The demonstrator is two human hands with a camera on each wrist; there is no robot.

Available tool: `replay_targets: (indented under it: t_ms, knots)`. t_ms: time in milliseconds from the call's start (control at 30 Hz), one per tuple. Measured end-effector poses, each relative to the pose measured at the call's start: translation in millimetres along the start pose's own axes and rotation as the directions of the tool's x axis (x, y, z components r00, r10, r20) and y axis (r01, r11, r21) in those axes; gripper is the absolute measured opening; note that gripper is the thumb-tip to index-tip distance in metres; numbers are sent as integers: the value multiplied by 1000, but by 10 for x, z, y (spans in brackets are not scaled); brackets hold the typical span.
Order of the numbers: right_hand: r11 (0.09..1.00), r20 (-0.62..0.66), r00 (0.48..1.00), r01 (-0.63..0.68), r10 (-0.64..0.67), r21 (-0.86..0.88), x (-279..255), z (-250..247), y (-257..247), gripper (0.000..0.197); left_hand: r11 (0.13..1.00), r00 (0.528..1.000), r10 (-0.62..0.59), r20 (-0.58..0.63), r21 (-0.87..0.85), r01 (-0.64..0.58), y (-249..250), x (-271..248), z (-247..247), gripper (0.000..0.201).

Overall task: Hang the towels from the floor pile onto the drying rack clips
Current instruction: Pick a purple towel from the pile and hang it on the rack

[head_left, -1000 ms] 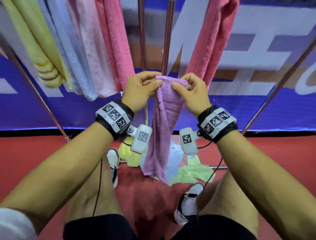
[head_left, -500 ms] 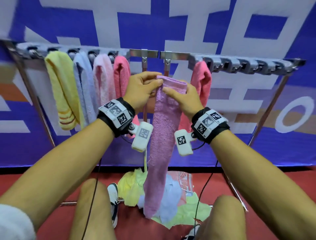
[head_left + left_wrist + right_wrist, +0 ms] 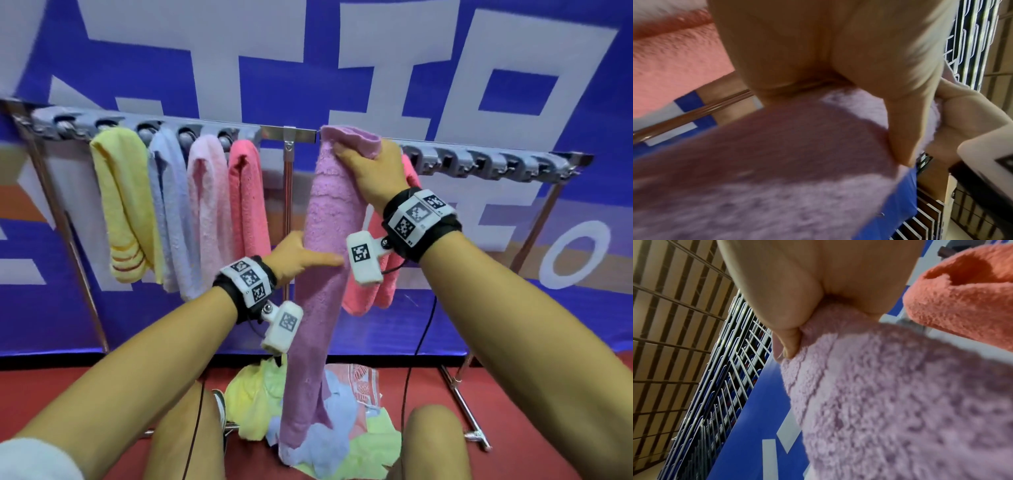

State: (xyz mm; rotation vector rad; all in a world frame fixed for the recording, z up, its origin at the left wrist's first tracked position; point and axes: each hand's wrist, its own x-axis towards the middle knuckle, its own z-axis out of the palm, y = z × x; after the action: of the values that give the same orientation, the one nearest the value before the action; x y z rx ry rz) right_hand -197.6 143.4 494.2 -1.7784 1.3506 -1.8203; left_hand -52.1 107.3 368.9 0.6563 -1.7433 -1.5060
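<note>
Head view: a long, fuzzy purple towel (image 3: 322, 274) hangs folded lengthwise. The right hand (image 3: 371, 174) pinches its top edge up at the rack (image 3: 479, 159) rail; below that grip, the left hand (image 3: 294, 255) clasps the towel's middle, thumb across the front. Left of the grip four towels hang clipped: one yellow (image 3: 120, 205), one blue (image 3: 171, 212), one pale pink (image 3: 209, 212), one coral (image 3: 248, 202). Another coral towel (image 3: 383, 284) hangs directly behind the right wrist. Beneath, a pile (image 3: 342, 431) of towels lies on the red floor.

Left wrist view: blurred; the thumb presses purple cloth (image 3: 777, 162).

Right wrist view: thumb and palm clamp the purple towel's (image 3: 900, 402) edge; the coral towel (image 3: 962, 296) sits just beside.
</note>
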Motion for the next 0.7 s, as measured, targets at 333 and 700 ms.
replay_targets:
  t_ms: [333, 700]
  knots:
    - [869, -351, 927, -277, 131, -409, 189, -776, 208, 42, 995, 996, -94, 9, -18, 94, 198, -136, -528, 28]
    - [941, 448, 832, -329, 328, -78, -295, 126, 45, 40, 995, 992, -8, 123, 98, -4, 1053, 83, -130, 19]
